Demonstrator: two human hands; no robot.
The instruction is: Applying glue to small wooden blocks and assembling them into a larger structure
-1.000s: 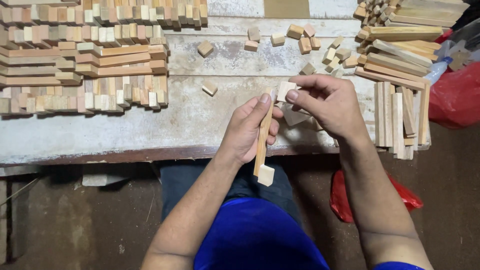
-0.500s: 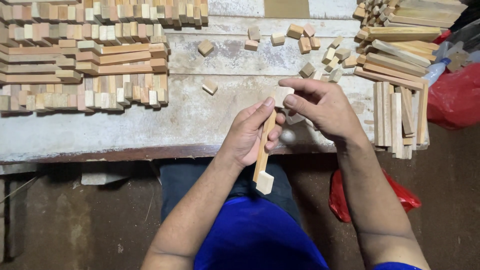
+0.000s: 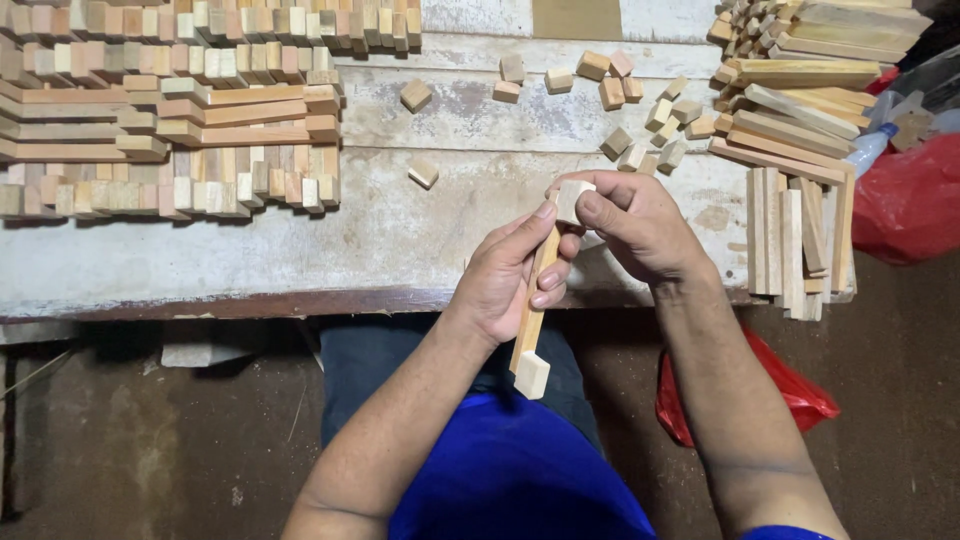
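Just past the desk (image 3: 300, 260) edge, the left hand (image 3: 505, 275) clamps a light, stiff stick (image 3: 533, 305) mid-length, a block (image 3: 532, 375) at its low end, while the right hand (image 3: 640, 225) pinches a cube (image 3: 572, 198) onto its top.

You wear a bright blue short-sleeved shirt (image 3: 520, 470); its fabric is plain, no print visible. One sleeve hem shows at the lower right corner of the view, above the right elbow. Both forearms are bare, no watch, band or glove. Left hand (image 3: 510, 275) and right hand (image 3: 640, 225) bare, no rings seen. Dark trousers (image 3: 380, 355) show below the bench edge, colour close to navy; detail too dim to tell.
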